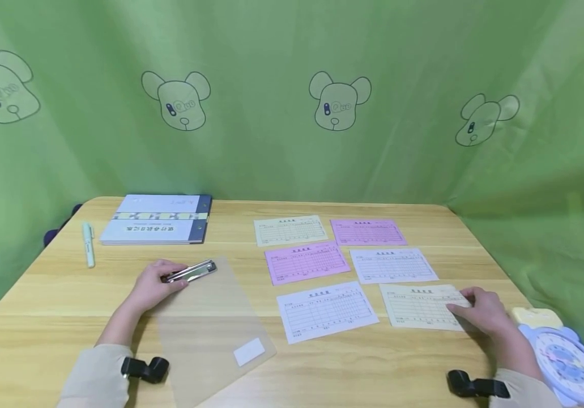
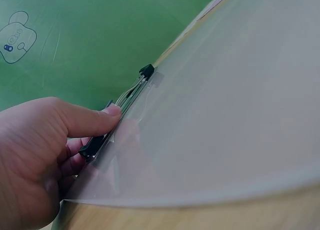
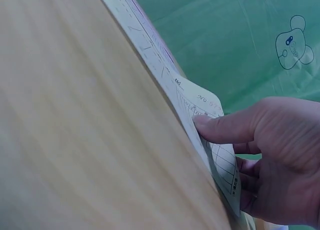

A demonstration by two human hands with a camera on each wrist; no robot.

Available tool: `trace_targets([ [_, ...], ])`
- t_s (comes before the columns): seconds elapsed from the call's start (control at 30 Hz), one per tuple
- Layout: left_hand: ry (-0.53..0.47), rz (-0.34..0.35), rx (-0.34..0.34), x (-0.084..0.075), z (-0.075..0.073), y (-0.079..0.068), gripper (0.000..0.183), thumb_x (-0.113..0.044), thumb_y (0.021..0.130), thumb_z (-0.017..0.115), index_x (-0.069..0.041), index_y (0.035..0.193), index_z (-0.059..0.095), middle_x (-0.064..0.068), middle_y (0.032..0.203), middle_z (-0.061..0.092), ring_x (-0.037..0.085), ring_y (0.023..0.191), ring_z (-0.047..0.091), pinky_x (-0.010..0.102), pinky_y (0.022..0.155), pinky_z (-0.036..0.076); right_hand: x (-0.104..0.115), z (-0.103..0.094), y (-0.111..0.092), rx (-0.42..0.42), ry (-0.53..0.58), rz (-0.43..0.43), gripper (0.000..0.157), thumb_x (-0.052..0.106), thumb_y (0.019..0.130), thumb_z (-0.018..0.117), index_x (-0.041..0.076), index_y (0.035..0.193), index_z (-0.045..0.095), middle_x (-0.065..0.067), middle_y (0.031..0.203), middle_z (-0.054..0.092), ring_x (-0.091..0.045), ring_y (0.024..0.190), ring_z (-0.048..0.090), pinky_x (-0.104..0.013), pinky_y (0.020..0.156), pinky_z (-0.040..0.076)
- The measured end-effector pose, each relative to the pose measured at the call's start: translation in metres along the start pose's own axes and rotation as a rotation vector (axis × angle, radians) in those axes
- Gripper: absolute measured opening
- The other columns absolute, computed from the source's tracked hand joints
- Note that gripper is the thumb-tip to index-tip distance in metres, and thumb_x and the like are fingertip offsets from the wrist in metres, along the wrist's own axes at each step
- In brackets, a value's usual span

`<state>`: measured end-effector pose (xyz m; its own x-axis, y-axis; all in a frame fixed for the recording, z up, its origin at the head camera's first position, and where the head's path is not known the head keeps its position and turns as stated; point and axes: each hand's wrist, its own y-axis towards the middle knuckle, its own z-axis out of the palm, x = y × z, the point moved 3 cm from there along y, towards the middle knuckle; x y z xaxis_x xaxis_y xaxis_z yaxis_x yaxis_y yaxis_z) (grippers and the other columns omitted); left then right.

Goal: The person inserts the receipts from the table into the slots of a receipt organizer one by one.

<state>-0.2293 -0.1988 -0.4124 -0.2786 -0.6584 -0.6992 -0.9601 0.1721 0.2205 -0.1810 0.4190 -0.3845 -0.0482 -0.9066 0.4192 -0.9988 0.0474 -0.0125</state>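
- Six printed slips [image 1: 329,263] lie on the counter [image 1: 373,368]; a cream slip [image 1: 419,309] is nearest in the right-hand column.
- Right hand [image 1: 487,310]: fingers nearly together, pinching the cream slip's right edge — thumb on the printed face, other fingers behind, that edge bent upward.
- Left hand [image 1: 155,286]: fingers curled round the left part of the metal clip [image 1: 200,270], its right end beyond the fingertips — the clear board [image 1: 210,334] spreads from it toward the person.

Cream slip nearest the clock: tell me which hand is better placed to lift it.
The right hand, probably: it pinches the cream slip by its edge, while the left hand is farther off, holding the metal clip.
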Motion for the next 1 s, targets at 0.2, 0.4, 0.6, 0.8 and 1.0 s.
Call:
trace_targets([
  [0.2,-0.010,-0.006,0.007,-0.001,0.000,0.000,0.036,-0.014,0.071,0.069,0.001,0.103,0.061,0.014,0.095,0.055,0.028,0.085,0.047,0.039,0.071,0.035,0.000,-0.002,-0.002,0.046,0.028,0.060,0.065,0.032,0.078,0.061,-0.018,0.108,0.032,-0.039,0.098,0.041,-0.049,0.088,0.041,-0.053,0.074,0.033],
  [0.4,-0.012,-0.001,0.006,0.000,-0.001,0.000,0.036,-0.013,0.071,0.069,0.001,0.103,0.061,0.014,0.095,0.055,0.028,0.086,0.048,0.039,0.071,0.035,-0.001,-0.006,-0.003,0.022,0.022,0.120,0.073,0.040,0.074,0.064,-0.014,0.107,0.028,-0.039,0.098,0.040,-0.047,0.085,0.044,-0.051,0.071,0.034],
  [0.6,-0.006,-0.003,0.004,0.000,-0.001,-0.001,0.036,-0.014,0.071,0.069,0.000,0.103,0.061,0.014,0.095,0.056,0.028,0.085,0.048,0.038,0.070,0.035,-0.004,-0.006,-0.004,-0.025,0.050,0.153,0.069,0.033,0.072,0.068,-0.012,0.099,0.023,-0.032,0.083,0.043,-0.040,0.074,0.045,-0.047,0.065,0.036],
  [0.8,-0.009,-0.009,0.001,0.000,-0.001,0.000,0.036,-0.014,0.071,0.069,0.001,0.103,0.061,0.014,0.095,0.056,0.027,0.085,0.048,0.038,0.071,0.035,-0.003,-0.008,-0.006,-0.036,0.047,0.092,0.047,0.023,0.073,0.065,-0.005,0.089,0.031,-0.021,0.075,0.047,-0.032,0.068,0.045,-0.039,0.059,0.035],
  [1.0,0.001,-0.019,0.013,0.000,-0.001,0.000,0.038,-0.016,0.072,0.069,0.000,0.105,0.061,0.015,0.097,0.056,0.028,0.087,0.048,0.041,0.073,0.035,-0.003,-0.011,-0.009,0.002,0.049,0.000,0.017,0.005,0.073,0.058,-0.005,0.087,0.056,-0.022,0.084,0.054,-0.029,0.075,0.048,-0.037,0.063,0.036],
])
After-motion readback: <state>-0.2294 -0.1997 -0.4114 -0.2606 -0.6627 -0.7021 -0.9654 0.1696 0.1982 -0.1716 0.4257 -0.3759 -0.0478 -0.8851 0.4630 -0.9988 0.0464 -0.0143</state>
